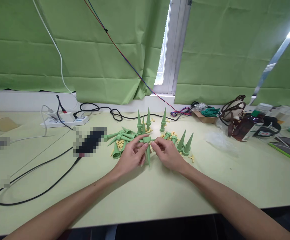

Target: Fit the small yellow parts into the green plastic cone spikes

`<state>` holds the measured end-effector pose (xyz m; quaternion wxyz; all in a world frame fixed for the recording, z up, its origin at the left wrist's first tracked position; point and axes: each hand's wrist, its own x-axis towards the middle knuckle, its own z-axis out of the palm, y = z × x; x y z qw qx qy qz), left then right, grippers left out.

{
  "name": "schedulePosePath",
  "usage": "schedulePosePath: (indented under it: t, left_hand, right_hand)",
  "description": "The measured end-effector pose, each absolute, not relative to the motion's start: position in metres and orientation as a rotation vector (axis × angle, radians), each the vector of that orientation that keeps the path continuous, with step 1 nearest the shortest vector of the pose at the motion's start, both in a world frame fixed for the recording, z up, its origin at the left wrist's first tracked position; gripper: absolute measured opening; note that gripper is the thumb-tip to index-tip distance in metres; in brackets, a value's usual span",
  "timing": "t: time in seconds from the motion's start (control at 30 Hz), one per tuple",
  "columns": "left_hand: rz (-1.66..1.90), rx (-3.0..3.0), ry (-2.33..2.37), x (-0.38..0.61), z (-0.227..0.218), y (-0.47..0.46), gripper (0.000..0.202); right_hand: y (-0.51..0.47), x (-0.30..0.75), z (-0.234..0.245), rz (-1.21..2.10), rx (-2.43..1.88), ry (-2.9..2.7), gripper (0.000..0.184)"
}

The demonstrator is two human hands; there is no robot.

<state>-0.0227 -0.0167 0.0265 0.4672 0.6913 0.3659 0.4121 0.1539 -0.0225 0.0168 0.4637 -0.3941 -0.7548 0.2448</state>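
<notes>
My left hand [133,154] is closed round a green plastic watering spike [148,156], held tip down above the table. At the spike's collar, my right hand [168,153] pinches with thumb and forefinger; a small bit of yellow seems to show there, mostly hidden by the fingertips. Behind my left hand lies a pile of loose green spikes [116,150] with small yellow valve pieces [120,144] among them. Several spikes stand point up, including one at the back [163,120] and a pair beside my right hand [187,145].
A white power strip [65,120] and a pixelated dark device [91,141] with a black cable lie left. To the right are a clear plastic bag [219,141], a brown bottle [248,126], a small cardboard box [204,116] and a green-edged tablet [288,154].
</notes>
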Motion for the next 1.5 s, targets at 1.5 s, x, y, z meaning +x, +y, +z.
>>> schedulePosePath:
  t: [1.5]
  left_hand:
    - [0.805,1.287,0.886,-0.021,0.027,-0.011,0.045]
  right_hand:
    - [-0.017,0.152,0.007,0.308,-1.020,-1.905,0.039]
